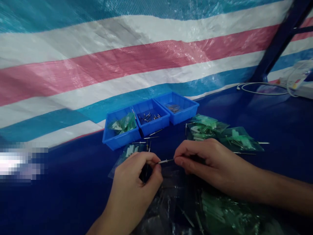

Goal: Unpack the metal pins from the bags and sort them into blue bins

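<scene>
Between my two hands is a thin metal pin with a pale sleeve (164, 161), lying nearly level. My left hand (137, 186) pinches its left end between thumb and index finger. The fingertips of my right hand (207, 160) are closed on its thin right end. Several similar pins (153, 133) lie loose on the dark blue table beyond my left hand. A green bag of pale parts (132, 149) lies just behind my left hand, partly covered by it. Behind my right hand are more green bags (238, 138).
Three blue bins stand at the back: the left bin (122, 138) with a green bag, the middle bin (156, 125) with loose pins, the right bin (184, 114) with a clear bag. Dark clear bags (166, 195) and green bags (227, 212) lie in front. A white cable (264, 93) is back right.
</scene>
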The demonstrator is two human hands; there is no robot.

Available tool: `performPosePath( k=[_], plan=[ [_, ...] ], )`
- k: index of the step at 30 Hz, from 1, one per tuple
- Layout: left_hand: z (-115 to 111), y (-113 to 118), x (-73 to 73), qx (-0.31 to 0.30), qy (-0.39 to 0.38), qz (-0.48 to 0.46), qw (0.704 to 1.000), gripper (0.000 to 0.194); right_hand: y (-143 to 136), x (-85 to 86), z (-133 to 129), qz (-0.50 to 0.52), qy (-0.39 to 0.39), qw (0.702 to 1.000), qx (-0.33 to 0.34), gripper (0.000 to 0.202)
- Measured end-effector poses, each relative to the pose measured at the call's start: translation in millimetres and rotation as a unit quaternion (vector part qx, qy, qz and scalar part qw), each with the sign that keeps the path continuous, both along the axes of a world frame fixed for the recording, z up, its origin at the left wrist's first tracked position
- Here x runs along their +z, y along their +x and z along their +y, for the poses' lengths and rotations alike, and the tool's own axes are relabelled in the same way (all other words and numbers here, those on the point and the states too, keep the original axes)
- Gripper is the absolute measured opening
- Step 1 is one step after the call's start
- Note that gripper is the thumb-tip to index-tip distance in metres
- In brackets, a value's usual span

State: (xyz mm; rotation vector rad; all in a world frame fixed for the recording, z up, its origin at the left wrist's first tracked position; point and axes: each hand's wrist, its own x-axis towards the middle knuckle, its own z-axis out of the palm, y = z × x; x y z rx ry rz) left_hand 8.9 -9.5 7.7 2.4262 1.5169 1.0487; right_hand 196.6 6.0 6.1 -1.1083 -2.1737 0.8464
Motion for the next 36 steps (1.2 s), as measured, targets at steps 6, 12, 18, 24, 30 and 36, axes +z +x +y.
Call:
performPosePath(
  k=[6, 12, 18, 24, 30, 36],
  plan=[
    [0.5, 0.1, 0.4, 0.002, 0.020, 0.002, 1.000, 0.010, -0.9, 1.4, 1.3, -0.004, 0.011, 1.000, 0.005, 0.019],
    [-2.1, 1.0, 1.1, 0.008, 0.029, 0.013, 0.999, 0.011, -1.6, 1.4, -0.2, -0.002, 0.014, 1.000, 0.010, 0.020],
    [-2.6, 0.6, -0.8, 0.012, 0.031, 0.010, 0.999, 0.011, -1.9, 0.3, -0.3, -0.009, 0.022, 1.000, 0.014, 0.020],
    [-1.2, -0.6, 0.0, 0.002, 0.005, -0.021, 1.000, 0.008, -1.0, 0.4, 0.7, 0.004, 0.026, 1.000, 0.004, 0.021],
    [-4.1, -2.1, 0.4, -0.027, 0.031, -0.025, 0.999, 0.009, -1.9, 1.8, -1.1, 0.003, 0.023, 1.000, 0.004, 0.026],
    [-3.6, -1.8, -1.0, -0.013, 0.036, -0.026, 0.999, 0.009, -0.7, 1.9, -1.0, 0.009, 0.013, 1.000, -0.005, 0.027]
  ],
)
